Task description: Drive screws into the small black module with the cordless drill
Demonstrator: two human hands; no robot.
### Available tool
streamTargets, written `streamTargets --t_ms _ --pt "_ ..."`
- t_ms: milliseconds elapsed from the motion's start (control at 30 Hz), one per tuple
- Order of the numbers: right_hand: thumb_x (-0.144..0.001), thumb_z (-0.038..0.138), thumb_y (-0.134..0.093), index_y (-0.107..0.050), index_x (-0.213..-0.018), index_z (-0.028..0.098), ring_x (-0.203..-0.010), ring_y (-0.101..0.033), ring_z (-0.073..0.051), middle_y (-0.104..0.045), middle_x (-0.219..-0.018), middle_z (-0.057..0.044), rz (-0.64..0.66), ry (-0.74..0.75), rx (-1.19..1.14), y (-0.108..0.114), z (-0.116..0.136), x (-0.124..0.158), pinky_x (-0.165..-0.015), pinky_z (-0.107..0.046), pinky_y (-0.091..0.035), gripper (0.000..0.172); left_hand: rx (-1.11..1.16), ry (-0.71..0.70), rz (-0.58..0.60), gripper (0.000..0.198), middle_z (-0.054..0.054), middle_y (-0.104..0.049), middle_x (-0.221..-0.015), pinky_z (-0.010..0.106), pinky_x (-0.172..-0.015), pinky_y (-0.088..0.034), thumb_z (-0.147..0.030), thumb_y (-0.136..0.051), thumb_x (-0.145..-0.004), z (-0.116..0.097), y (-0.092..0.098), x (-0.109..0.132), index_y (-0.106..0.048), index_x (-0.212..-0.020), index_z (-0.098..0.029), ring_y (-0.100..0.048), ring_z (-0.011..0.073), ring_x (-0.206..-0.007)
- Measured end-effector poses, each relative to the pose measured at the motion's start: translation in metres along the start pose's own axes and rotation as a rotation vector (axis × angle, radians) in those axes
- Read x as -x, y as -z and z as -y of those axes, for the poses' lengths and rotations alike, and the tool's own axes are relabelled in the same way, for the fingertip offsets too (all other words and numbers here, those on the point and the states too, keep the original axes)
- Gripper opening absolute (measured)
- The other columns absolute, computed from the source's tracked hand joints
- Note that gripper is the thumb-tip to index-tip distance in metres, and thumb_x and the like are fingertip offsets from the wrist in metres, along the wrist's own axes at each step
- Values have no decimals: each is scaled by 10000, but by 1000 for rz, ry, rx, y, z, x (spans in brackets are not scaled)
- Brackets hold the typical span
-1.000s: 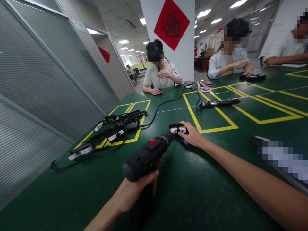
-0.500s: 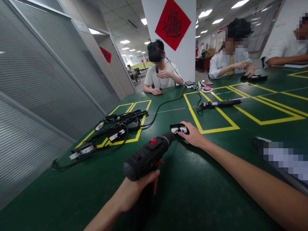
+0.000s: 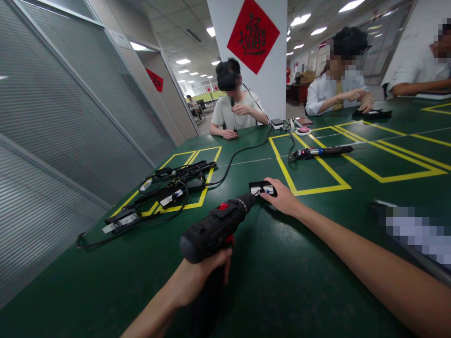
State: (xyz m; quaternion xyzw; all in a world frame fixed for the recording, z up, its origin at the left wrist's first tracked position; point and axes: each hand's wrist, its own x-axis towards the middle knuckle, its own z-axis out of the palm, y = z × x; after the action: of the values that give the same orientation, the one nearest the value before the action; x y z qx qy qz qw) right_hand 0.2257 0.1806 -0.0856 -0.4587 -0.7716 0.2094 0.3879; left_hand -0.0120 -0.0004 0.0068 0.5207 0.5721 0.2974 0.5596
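From where I stand, the left hand (image 3: 213, 267) is wrapped around the grip of a black drill (image 3: 213, 230), its nose slanting up and away to the right. The right hand (image 3: 284, 199) pinches the right end of a small black-and-white box (image 3: 256, 189) on the green worktop (image 3: 282, 281). The drill's tip is right at the box, though I can't tell whether they touch. Off to the left lies a tangle of black cords (image 3: 166, 239), across yellow tape (image 3: 200, 205).

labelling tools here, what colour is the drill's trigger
Red: the trigger on the black drill, best seen in the head view.
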Motion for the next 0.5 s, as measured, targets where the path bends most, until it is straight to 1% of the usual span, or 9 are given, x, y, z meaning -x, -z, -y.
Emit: streamTargets --t_ms 133,300,500 --pt "-850 410 -584 -495 -1264 258 -1064 -581 -231 -570 -1191 -75 7 -3 -3 0 1 0 -940 -400 -443 450 34 -3 9 277 -2 -596 -589 311 -570 -440 -357 -582 -822 -2 -1 0 -563 -981 -131 -556 164 -531" --pt "-844 402 -590 -503 -1257 242 -1080 -573 -234 -574 -1189 -82 -7 13 4 -1 -1 -1 -948 -396 -440 451 11 -34 -1 257 -4 -595 -563 305 -567 -442 -344 -578 -824 -3 -2 0 -564 -970 -133 -551 162 -529" --pt "-844 396 -594 -497 -1259 254 -1069 -577 -232 -572 -1189 -75 -6 11 4 -3 -3 -2 -943 -405 -443 450 9 -21 3 259 2 -603 -563 305 -575 -441 -352 -580 -827 -3 -1 0 -579 -962 -131 -559 167 -532"
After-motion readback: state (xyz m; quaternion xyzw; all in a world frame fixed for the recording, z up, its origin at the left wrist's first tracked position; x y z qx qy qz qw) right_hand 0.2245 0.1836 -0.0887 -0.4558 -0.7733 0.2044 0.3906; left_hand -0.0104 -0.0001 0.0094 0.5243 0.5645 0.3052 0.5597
